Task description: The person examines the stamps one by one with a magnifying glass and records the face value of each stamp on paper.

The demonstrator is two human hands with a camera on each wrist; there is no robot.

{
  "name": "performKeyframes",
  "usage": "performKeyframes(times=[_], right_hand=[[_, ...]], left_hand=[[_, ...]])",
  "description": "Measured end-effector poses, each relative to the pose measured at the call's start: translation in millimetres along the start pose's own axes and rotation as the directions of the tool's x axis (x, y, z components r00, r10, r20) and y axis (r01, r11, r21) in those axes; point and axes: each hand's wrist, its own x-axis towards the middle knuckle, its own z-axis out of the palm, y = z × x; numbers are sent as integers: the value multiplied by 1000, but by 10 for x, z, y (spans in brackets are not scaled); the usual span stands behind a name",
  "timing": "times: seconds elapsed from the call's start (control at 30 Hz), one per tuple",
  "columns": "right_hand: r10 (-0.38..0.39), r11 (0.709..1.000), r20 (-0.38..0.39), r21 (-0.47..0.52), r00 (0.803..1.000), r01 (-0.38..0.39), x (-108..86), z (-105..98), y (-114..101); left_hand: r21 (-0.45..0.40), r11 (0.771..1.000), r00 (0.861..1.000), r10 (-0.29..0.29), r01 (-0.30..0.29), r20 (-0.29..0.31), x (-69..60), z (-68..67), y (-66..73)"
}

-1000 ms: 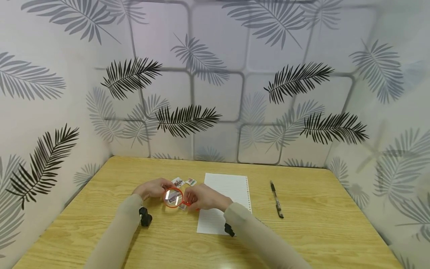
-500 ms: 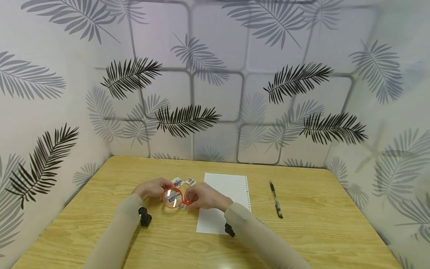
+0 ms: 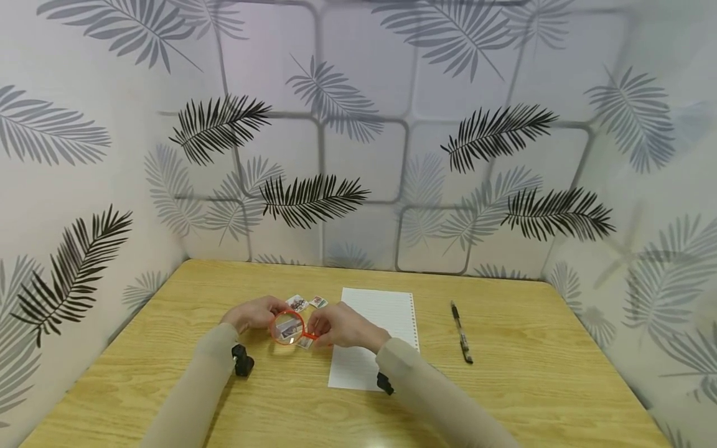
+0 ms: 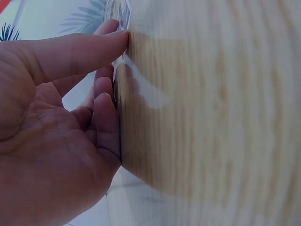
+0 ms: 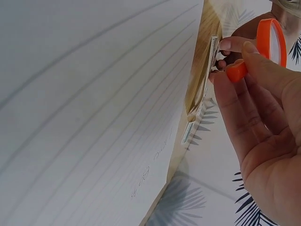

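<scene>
My right hand (image 3: 344, 326) pinches the orange handle (image 5: 236, 71) of a magnifying glass (image 3: 288, 328) between thumb and fingers. Its round lens is held above a small printed picture that looks like a postage stamp and shows through the glass. At the left, my left hand (image 3: 256, 314) rests on the table, its thumb tip (image 4: 121, 41) and fingers touching the wood close to that stamp. Whether they grip its edge is hidden. More stamps (image 3: 297, 303) lie just beyond the lens, and one stamp (image 3: 305, 343) is partly under the right hand.
A sheet of lined paper (image 3: 381, 305) lies under my right forearm, with some handwriting seen in the right wrist view. Farther right lies a black pen (image 3: 462, 333) on the wooden table (image 3: 538, 361). Leaf-patterned walls (image 3: 358, 155) stand behind and at both sides.
The magnifying glass has tilted slightly, so the glare on its lens has shrunk and the picture beneath shows more clearly. Both hands stay almost in place.
</scene>
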Motion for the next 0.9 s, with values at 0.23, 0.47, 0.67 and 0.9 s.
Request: performKeyframes(times=[0.23, 0.47, 0.67, 0.9], right_hand=[[-5, 999, 6, 34, 1000, 5, -33, -29, -4], [-46, 998, 7, 52, 999, 45, -74, -29, -52], [-88, 996, 9, 15, 996, 88, -119, -59, -132], [-119, 993, 8, -3, 993, 119, -194, -82, -166]], left_hand=[[1, 1000, 1000, 21, -21, 3, 22, 5, -26], [-29, 1000, 1000, -11, 11, 4, 23, 12, -42], [-45, 999, 999, 15, -13, 39, 14, -5, -29], [-43, 998, 999, 37, -36, 32, 24, 11, -48]])
